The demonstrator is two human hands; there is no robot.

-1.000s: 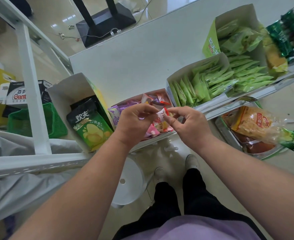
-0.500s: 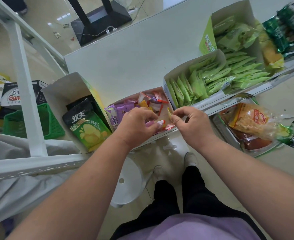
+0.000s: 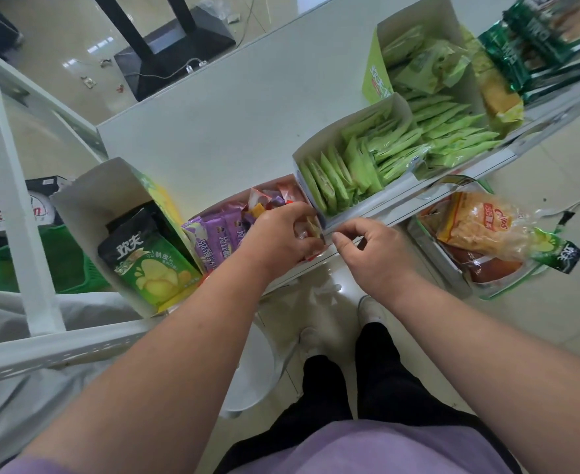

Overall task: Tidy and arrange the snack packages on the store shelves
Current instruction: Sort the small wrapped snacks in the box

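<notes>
Reaching into the middle box [image 3: 283,186] on the shelf [image 3: 418,203], my left hand [image 3: 278,236] curls around a small yellowish packet [image 3: 311,225] by the purple packets [image 3: 215,236]. My right hand [image 3: 376,253] hovers just beside it, thumb and forefinger narrowed, holding nothing.

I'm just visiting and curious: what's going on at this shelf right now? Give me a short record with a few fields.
setting: white store shelf seen from above
left hand: pinches a small snack packet in the middle box
right hand: fingers curled beside that box, holding nothing visible
middle box contents: purple packets and mixed small ones
box to the right: green sachets standing in rows
box to the left: green chip bag
</notes>
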